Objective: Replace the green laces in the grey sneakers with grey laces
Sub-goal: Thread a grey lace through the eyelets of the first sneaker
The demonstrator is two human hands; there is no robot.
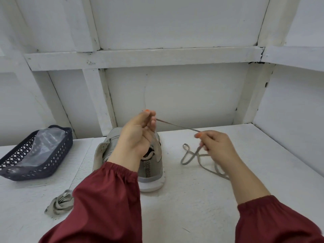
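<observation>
A grey sneaker (152, 165) stands on the white table, heel toward me, partly hidden behind my left arm. My left hand (138, 135) is raised above it, fingertips pinching one end of a grey lace (177, 126). The lace runs taut to my right hand (217, 146), which pinches it to the right of the shoe. The rest of this lace lies in loose loops (191, 156) on the table under my right hand. A second bundled grey lace (60, 204) lies at the front left. No green lace is visible.
A dark perforated basket (57, 155) holding a clear plastic bag (45, 142) stands at the left of the table (192, 207). White panelled walls close in the back and right side.
</observation>
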